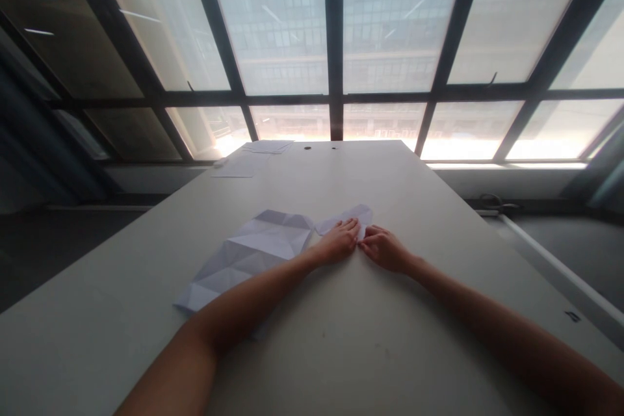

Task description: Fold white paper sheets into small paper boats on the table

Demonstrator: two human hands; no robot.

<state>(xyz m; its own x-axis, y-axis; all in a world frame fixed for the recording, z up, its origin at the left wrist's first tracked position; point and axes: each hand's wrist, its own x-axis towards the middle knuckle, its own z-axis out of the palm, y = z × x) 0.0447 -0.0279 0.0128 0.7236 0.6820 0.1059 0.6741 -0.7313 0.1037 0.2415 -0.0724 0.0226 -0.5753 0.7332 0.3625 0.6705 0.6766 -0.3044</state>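
Note:
A small piece of folded white paper lies on the table, partly hidden beneath my hands. My left hand rests flat over it, fingers stretched out and pressing it down. At the paper's right edge, my right hand has its fingers curled in and closed, pinching the edge close to my left fingertips. To the left lies a larger white sheet covered in crease lines, its surface standing up in low ridges. My left forearm crosses in front of its near side.
The long white table runs toward tall windows with dark frames. Several flat white sheets lie at its far left end. Near the far edge is a small dark round hole. A dark mark shows at the right.

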